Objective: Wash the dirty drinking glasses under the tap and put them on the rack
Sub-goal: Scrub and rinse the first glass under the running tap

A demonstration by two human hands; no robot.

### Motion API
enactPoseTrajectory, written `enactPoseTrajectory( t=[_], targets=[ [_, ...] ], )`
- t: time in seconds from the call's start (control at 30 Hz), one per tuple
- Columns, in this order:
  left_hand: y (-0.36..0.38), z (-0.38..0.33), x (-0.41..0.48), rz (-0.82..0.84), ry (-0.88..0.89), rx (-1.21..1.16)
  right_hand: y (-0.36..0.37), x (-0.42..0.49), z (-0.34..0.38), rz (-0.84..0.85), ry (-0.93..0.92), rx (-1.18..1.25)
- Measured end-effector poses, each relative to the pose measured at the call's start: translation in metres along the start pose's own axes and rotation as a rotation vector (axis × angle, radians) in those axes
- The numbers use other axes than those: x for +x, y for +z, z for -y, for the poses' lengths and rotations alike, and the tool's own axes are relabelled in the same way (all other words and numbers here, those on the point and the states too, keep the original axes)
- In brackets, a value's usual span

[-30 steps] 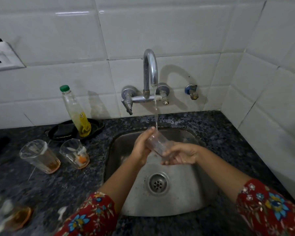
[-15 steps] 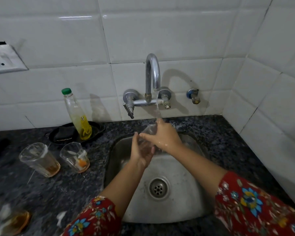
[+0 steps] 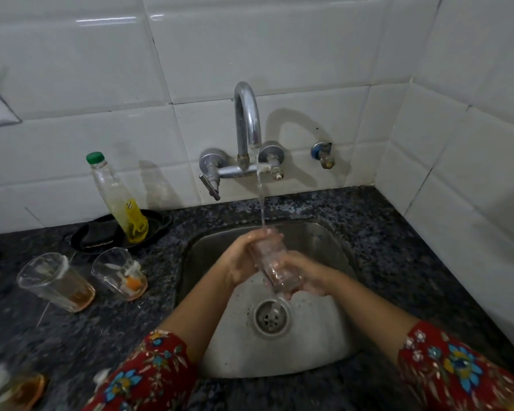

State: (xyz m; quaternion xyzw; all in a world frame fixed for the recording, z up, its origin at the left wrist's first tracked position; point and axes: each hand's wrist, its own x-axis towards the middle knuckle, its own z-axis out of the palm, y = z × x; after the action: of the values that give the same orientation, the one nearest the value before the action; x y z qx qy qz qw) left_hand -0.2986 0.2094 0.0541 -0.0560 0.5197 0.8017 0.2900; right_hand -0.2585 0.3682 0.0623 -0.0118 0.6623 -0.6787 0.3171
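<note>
Running from the tap, water strikes a clear glass held tilted above the sink. The left hand wraps its upper end; the right hand curls round its base. Left of the sink stand a brown-dregs glass and an orange-stained glass.

Sink set in the counter, tap on the wall behind it. Over the sink, above the drain, tilted glass under the tap; left hand round its upper end, right hand round its lower end. On the counter left of the sink, outer glass and inner glass side by side; behind them, bottle in a dish.
</note>
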Motion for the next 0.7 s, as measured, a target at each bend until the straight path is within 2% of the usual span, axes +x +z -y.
enactPoseTrajectory(
  t=[0.07, 0.17, 0.2, 0.23, 0.3, 0.37, 0.47, 0.57, 0.7],
  targets=[
    [0.0, 0.001, -0.001, -0.011, 0.06, 0.022, 0.005, 0.0, -0.001, -0.013, 0.004, 0.06],
    [0.015, -0.001, -0.004, -0.249, 0.195, 0.2, 0.025, 0.013, -0.004, -0.396, -0.095, -0.29],
    [0.017, -0.003, -0.005, -0.263, 0.206, 0.195, 0.028, 0.016, -0.004, -0.448, -0.127, -0.309],
    [0.014, -0.007, -0.005, -0.213, 0.199, 0.174, 0.03, 0.017, -0.002, -0.434, -0.149, -0.252],
    [0.003, -0.014, -0.008, -0.061, 0.132, 0.098, 0.023, 0.015, 0.0, -0.243, -0.132, -0.066],
    [-0.009, -0.015, -0.011, 0.015, 0.059, -0.011, 0.012, 0.012, -0.002, -0.131, -0.123, -0.032],
    [-0.015, -0.013, -0.013, -0.127, 0.012, -0.168, 0.004, 0.017, -0.005, -0.222, -0.141, -0.059],
    [-0.011, -0.009, -0.014, -0.264, 0.022, -0.17, 0.013, 0.029, -0.001, -0.341, -0.169, 0.007],
    [-0.012, -0.007, -0.016, -0.335, 0.054, -0.159, 0.029, 0.024, -0.015, -0.156, -0.174, 0.004]
  ],
)
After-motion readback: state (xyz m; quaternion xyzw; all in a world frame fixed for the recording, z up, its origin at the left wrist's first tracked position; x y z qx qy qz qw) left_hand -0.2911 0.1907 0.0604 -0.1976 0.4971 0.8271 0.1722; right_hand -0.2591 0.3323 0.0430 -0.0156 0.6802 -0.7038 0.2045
